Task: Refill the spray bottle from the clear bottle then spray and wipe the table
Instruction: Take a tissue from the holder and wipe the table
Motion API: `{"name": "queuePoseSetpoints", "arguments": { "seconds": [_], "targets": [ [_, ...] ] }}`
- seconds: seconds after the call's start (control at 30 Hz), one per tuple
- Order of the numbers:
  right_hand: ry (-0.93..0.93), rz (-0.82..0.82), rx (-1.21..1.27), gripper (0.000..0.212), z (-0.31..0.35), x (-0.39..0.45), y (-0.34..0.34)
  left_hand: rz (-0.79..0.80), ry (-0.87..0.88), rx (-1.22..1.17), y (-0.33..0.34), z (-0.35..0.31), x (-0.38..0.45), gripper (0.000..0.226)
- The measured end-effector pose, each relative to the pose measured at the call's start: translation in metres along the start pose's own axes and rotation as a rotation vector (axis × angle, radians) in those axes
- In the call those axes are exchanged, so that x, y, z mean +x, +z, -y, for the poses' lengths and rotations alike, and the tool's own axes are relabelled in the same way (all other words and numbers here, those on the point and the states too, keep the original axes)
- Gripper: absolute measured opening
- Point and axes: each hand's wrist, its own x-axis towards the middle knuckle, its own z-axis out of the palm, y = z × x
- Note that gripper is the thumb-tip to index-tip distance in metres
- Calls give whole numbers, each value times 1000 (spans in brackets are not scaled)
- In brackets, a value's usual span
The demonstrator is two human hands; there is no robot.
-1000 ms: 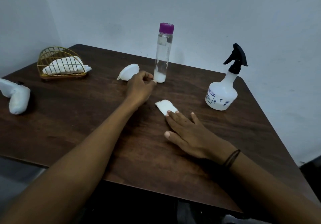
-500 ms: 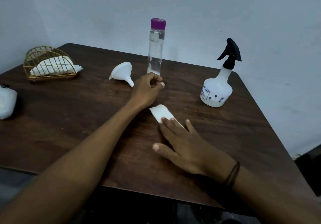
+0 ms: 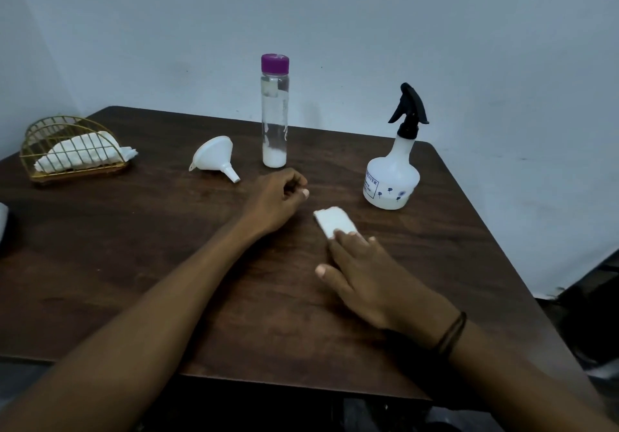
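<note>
just past the loosely curled, empty left hand point(image 3: 279, 197) stands the upright clear bottle point(image 3: 274, 113), nearer it than the right hand point(image 3: 365, 274), whose flat fingers press the folded tissue point(image 3: 333, 220).

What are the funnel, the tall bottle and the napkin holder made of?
White cone-shaped funnel: looks like matte opaque plastic, with a moulded rim tab. Tall clear bottle with purple cap: transparent with glossy highlights, glass or hard plastic; cannot tell which. Gold wire napkin holder: thin metal wire, shiny gold finish.
</note>
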Motion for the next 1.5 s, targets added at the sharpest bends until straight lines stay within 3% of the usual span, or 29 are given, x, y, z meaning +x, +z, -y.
{"name": "queuePoseSetpoints", "arguments": {
  "seconds": [0.07, 0.2, 0.47, 0.73, 0.97, 1.13, 1.23, 1.3, 1.4, 1.5],
  "targets": [
    [-112, 21, 38, 87, 14, -15, 0, 23, 47, 9, 2, 0, -1, 16],
    [-223, 5, 94, 59, 16, -10, -2, 115, 149, 49, 5, 1, -3, 16],
    [114, -57, 138, 43, -54, 24, -13, 281, 259, 212, 8, -4, -3, 23],
    [-21, -39, 97, 43, -35, -24, -10, 386, 387, 186, 21, -26, -11, 39],
    [20, -225, 212, 44, -57, -42, -7, 471, 434, 223, 35, -45, -19, 42],
    [41, -344, 213, 24, -77, -55, -3, 507, 480, 232, 53, -58, -19, 39],
    [83, -491, 258, 18, -91, -69, -8, 524, 508, 157, 67, -78, -19, 48],
    [115, -579, 303, 15, -98, -79, -13, 535, 551, 112, 76, -95, -20, 41],
    [185, -658, 351, 16, -111, -99, -20, 439, 586, 69, 95, -121, -21, 14],
    [249, -720, 433, 13, -127, -119, -26, 374, 556, -20, 112, -148, -19, 18]
  ]
}}
